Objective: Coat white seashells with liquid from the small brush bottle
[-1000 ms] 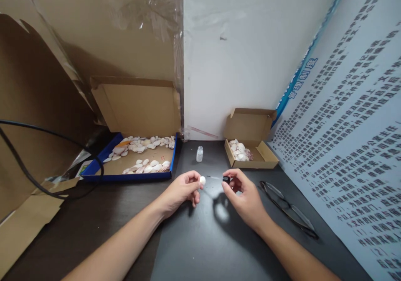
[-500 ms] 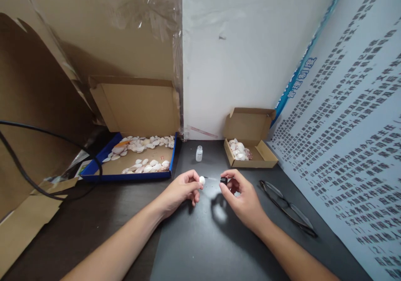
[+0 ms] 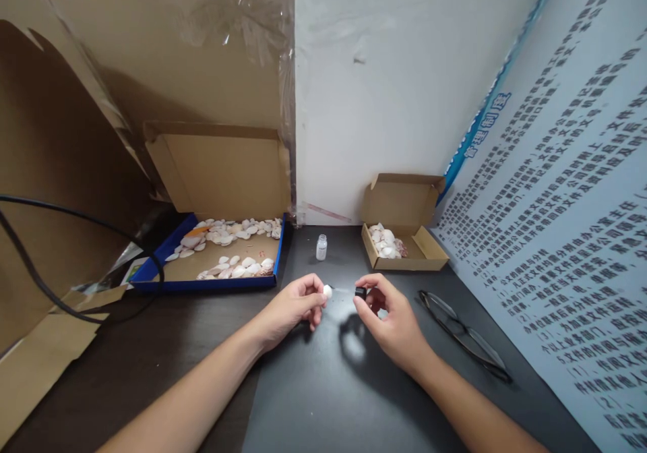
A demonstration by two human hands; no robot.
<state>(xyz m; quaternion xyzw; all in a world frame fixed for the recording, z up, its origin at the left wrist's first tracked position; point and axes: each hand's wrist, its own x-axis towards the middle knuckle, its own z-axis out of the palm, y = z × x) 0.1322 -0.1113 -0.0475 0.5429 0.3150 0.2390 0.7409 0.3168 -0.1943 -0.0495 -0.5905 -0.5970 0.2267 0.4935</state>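
Observation:
Between the thumb and fingertips of my left hand is a small white seashell. My right hand pinches a black bottle cap, from which a thin pale stem with a dark tip points left. That tip lies close by the shell; whether it touches, I cannot tell. Beyond both hands a small clear bottle with a printed label stands upright, its neck uncapped.
At left, a blue-edged box holds many shells in two bands. A smaller cardboard box with white shells sits at back right. Eyeglasses lie right of my right hand. A black cable loops in at left; a printed poster borders the right.
The shell in my left hand has shifted very slightly right. My right hand and the cap have barely moved; everything else stays in place.

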